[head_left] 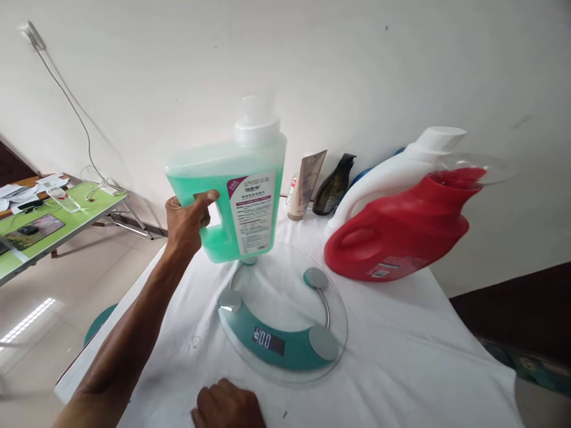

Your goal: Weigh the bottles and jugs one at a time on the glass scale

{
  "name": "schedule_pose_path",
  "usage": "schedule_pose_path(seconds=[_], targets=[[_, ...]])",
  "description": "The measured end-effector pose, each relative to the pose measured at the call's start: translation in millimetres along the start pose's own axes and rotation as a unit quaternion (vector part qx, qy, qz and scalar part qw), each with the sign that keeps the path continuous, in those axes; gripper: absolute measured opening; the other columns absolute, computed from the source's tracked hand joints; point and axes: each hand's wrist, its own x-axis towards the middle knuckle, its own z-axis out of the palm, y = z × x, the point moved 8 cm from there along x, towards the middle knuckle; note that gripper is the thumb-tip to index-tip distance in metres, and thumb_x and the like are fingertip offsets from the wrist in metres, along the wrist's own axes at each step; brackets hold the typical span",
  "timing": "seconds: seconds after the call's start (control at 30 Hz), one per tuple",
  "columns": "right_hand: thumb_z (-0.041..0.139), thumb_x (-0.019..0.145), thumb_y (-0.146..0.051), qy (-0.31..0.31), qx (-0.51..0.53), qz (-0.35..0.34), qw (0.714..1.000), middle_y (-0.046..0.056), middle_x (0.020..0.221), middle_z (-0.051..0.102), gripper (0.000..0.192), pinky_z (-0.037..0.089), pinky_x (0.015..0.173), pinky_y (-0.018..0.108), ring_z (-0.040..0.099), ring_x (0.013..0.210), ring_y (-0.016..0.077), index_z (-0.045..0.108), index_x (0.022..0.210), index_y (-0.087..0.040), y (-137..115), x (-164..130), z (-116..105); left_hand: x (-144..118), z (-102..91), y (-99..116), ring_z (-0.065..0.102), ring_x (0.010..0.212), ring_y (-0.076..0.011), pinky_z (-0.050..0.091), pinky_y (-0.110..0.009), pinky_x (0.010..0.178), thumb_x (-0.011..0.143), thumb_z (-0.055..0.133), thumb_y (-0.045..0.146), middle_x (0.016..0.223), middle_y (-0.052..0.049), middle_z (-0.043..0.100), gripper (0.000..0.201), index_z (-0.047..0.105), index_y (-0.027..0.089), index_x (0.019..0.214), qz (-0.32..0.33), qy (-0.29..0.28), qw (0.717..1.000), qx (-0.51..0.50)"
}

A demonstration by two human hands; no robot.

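Note:
My left hand is wrapped round the handle of a clear bottle of green liquid detergent, which has a white cap and a white-and-purple label. It holds the bottle raised over the far left part of a round glass scale. The scale's teal base carries a lit display showing zeros. In front of the scale, near the bottom of the view, my right hand is curled into a fist on the white cloth, with nothing visible in it.
Right of the scale stand a red jug and a white jug. A beige tube and a dark bottle are by the wall. A green table with papers and cables stands at left.

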Motion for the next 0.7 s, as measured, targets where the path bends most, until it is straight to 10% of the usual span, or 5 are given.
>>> schedule_pose_path(seconds=[0.33,0.7], targets=[[0.059,0.098,-0.021,-0.046,0.011,-0.004,0.999,0.000,0.076,0.069,0.017,0.025,0.056,0.035,0.063,0.066,0.0184,0.047,0.087,-0.025,-11,10,-24,-91,36.5,-24,0.028,0.043,-0.0040,0.024,-0.025,0.042,0.053,0.097,0.046,0.047,0.007,0.032,0.062,0.041,0.021,0.048,-0.103,-0.067,0.992,-0.011],[0.059,0.103,-0.027,-0.088,0.021,0.006,0.996,0.001,0.078,0.071,0.013,0.027,0.058,0.032,0.062,0.068,0.0188,0.054,0.092,-0.023,-9,12,-19,-106,45.6,-39,0.027,0.045,-0.0036,0.021,-0.025,0.044,0.051,0.099,0.043,0.050,0.007,0.034,0.063,0.040,0.020,0.049,-0.095,-0.104,0.990,0.005]])
